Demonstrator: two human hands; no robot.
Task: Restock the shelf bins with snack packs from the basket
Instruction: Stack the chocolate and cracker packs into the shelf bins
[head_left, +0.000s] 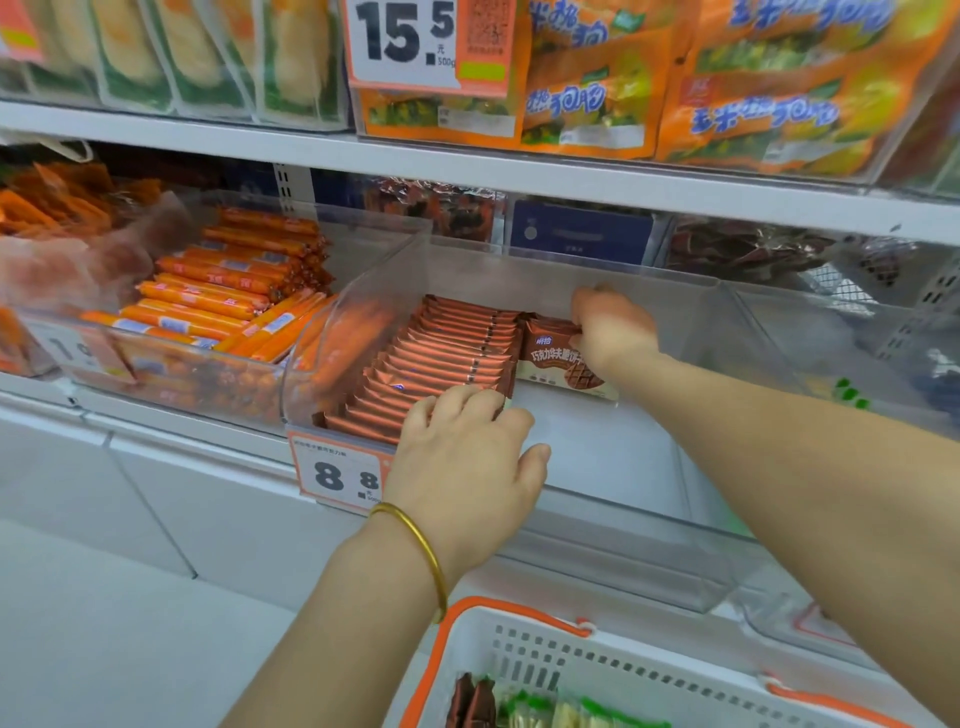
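1. step in hand: placing. the right hand (613, 327) is deep in the clear bin (623, 545), its fingers closed on the right edge of a chocolate wafer pack (550, 358). the pack is upright with its printed face toward the camera, and it touches the back right side of the row of wafer packs (447, 353).
2. the left hand (467, 457) is at the front end of that row. its fingers are bent over the top edges of the nearest packs, and the thumb is spread aside and holds nothing. it looks to be bracing the row so it does not topple forward.
3. where the stock is: the row fills only the left side of the bin, behind the 8.8 price tag (337, 473). the floor of the bin to the right of the row is bare. the basket (649, 654) sits below the shelf edge with more packs (472, 701) in it, some brown and some green or pale.
4. progress, as a judgement: one row is built and a second is just starting, so the bin is well short of full.
5. the next move calls for setting the held pack down so it stands or lies steady against the row, then letting go without dragging it back out. after that, a hand has to go down to the basket for another brown pack, not a green one.
6. risk: if the left hand lets go, the upright row may fan forward into the bare space.
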